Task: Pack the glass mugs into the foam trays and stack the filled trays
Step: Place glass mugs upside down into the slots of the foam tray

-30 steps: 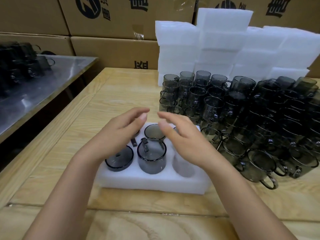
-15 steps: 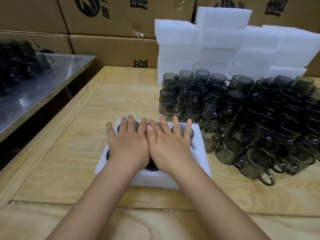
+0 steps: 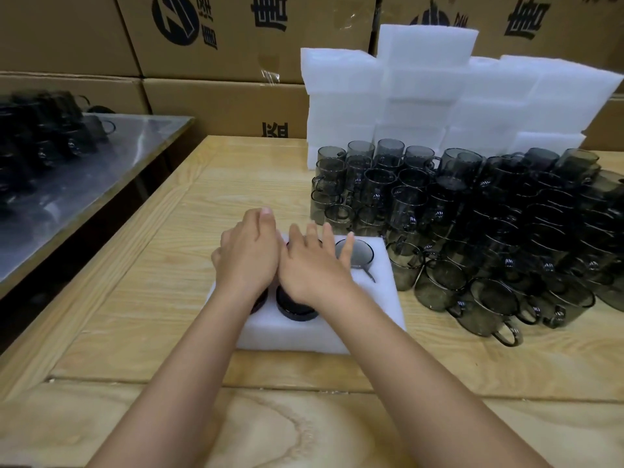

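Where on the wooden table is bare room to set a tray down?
Bare wood lies left of the foam tray, out to the table edge, and on its near side. The right is crowded with loose mugs; foam stacks wall the back.

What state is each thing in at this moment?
left hand, open, fingers straight, over the tray mugs
right hand, open, fingers spread, laid on the tray mugs
foam tray, flat on the table, some pockets hidden by the hands
tray mugs, seated upright in pockets
loose mugs, unpacked, crowded beside the foam tray
foam stack, piled behind the loose mugs
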A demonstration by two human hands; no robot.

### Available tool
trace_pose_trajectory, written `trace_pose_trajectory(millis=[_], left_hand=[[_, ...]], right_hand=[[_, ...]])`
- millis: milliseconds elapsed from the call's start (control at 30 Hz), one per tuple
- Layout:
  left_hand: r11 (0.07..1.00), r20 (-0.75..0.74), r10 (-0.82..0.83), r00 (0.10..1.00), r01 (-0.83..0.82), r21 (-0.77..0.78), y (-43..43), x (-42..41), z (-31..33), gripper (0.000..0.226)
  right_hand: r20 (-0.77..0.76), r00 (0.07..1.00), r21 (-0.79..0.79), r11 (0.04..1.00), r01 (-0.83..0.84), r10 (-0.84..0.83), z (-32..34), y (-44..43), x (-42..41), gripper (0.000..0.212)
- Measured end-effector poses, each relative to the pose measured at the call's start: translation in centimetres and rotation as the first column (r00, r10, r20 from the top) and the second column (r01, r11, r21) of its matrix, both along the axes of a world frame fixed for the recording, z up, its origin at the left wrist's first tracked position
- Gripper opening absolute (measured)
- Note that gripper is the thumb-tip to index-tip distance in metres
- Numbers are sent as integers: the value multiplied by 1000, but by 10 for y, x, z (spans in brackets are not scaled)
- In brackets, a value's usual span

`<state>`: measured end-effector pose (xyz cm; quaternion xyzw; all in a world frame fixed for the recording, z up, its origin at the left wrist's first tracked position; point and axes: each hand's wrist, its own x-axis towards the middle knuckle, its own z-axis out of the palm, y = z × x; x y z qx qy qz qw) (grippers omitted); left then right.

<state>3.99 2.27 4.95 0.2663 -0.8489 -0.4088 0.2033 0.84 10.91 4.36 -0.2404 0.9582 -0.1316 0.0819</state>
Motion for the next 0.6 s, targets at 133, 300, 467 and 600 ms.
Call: trace_pose_trajectory(millis=[133, 300, 467, 600], left_hand=[[991, -73, -135, 988, 135, -4, 5, -1, -2, 50], [957, 184, -165, 969, 202, -209, -3, -15, -3, 37], [938, -33, -328, 944, 330, 108, -51, -20, 1, 25], [805, -313, -268, 911, 390, 447, -68, -8, -25, 25]], right_hand=[[-172, 982, 175, 983, -50, 80, -13, -6, 3, 70], [-169, 980, 102, 991, -86, 102, -16, -8, -2, 73], [-226, 974, -129, 990, -54, 24, -15, -6, 3, 55], [-217, 976, -144, 988, -61, 29, -16, -4, 2, 56]])
